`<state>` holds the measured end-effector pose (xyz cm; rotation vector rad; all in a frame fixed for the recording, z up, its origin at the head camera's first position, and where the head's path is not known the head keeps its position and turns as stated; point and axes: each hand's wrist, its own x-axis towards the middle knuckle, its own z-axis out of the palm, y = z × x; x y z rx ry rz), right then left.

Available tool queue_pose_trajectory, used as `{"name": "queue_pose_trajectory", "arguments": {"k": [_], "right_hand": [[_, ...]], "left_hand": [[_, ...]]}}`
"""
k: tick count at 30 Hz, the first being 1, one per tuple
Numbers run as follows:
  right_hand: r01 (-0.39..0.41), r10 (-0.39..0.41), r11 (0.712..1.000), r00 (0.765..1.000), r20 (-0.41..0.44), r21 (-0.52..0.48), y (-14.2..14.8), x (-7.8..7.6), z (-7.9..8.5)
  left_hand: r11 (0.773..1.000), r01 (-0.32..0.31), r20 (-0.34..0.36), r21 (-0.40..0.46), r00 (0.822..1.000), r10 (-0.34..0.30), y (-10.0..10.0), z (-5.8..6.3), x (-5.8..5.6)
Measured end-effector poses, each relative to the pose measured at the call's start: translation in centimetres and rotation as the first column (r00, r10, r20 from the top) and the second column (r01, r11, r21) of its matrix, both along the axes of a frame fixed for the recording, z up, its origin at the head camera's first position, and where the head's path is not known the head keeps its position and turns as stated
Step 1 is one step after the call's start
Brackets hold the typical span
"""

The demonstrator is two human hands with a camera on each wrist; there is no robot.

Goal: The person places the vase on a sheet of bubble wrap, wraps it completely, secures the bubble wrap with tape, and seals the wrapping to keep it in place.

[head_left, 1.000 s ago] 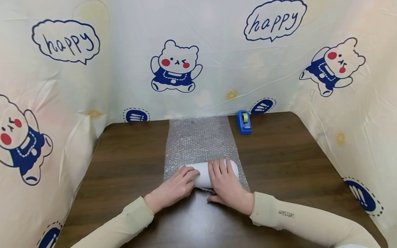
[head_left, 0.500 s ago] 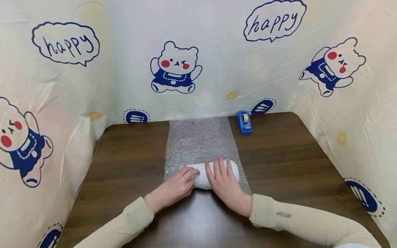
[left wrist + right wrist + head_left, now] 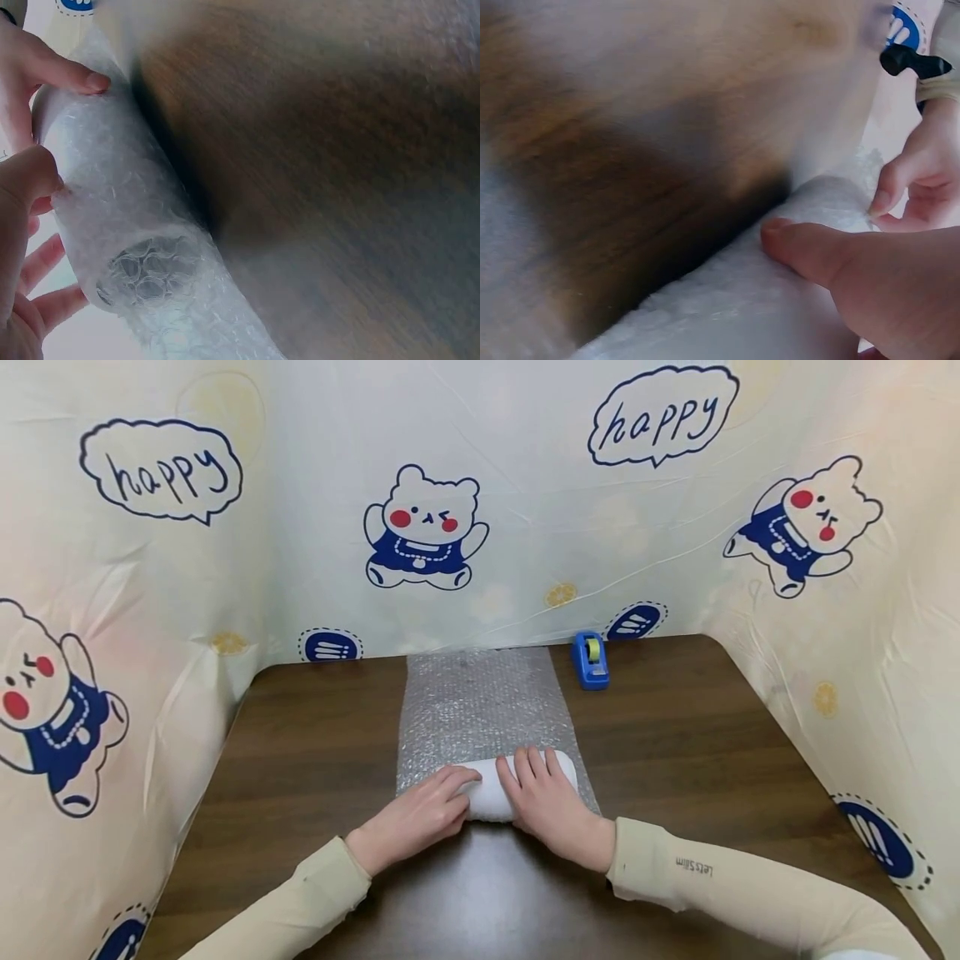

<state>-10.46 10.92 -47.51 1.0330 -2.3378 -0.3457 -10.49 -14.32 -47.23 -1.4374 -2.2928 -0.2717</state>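
Note:
A smooth white cylinder point(image 3: 491, 792) lies crosswise on the near end of a bubble wrap sheet point(image 3: 480, 702). Wrap comes up round its near side, and in the left wrist view the bubble wrap point(image 3: 127, 157) curves round it, with its end showing bubbles inside. At the left end, my left hand point(image 3: 423, 806) pinches the wrap's edge between thumb and fingers. My right hand point(image 3: 551, 802) grips the right part, its fingers lying over the white top. In the right wrist view, the right thumb point(image 3: 810, 247) presses the wrapped near side.
The sheet runs back across the brown wooden table point(image 3: 315, 735) to the far edge. A blue tape dispenser point(image 3: 591, 662) with yellow tape stands at the back, right of the sheet. Patterned cloth point(image 3: 525, 527) hangs along the back and both sides.
The right thumb, seen below the cylinder earlier, has moved up out of the head view. The loose wrap at the near side now lies against the cylinder. The left hand has barely moved.

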Motion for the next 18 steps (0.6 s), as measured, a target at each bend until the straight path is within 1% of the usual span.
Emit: {"name": "queue_pose_trajectory", "arguments": {"k": [3, 7, 11, 15, 18], "right_hand": [[0.003, -0.004, 1.000, 0.999, 0.032, 0.020, 0.0, -0.3, 0.8], [0.010, -0.016, 0.998, 0.995, 0.095, 0.056, -0.1, -0.7, 1.8], [0.004, -0.019, 0.996, 0.984, 0.176, 0.086, -0.2, -1.1, 2.6], [-0.025, 0.001, 0.994, 0.977, 0.214, 0.111, 0.1, -1.5, 3.1], [-0.055, 0.025, 0.991, 0.971, 0.239, 0.121, 0.3, -1.8, 3.4]], "left_hand": [[0.999, -0.037, -0.045, -0.019, 0.998, 0.036, 0.0, 0.1, -0.1], [0.994, -0.096, -0.103, -0.043, 0.991, 0.091, 0.0, 0.2, -0.3], [0.991, -0.121, -0.115, -0.050, 0.987, 0.115, 0.0, 0.3, -0.3], [0.989, -0.137, -0.123, -0.062, 0.984, 0.129, 0.1, 0.4, -0.3], [0.987, -0.147, -0.144, -0.070, 0.980, 0.136, 0.3, 0.3, -0.3]]}}
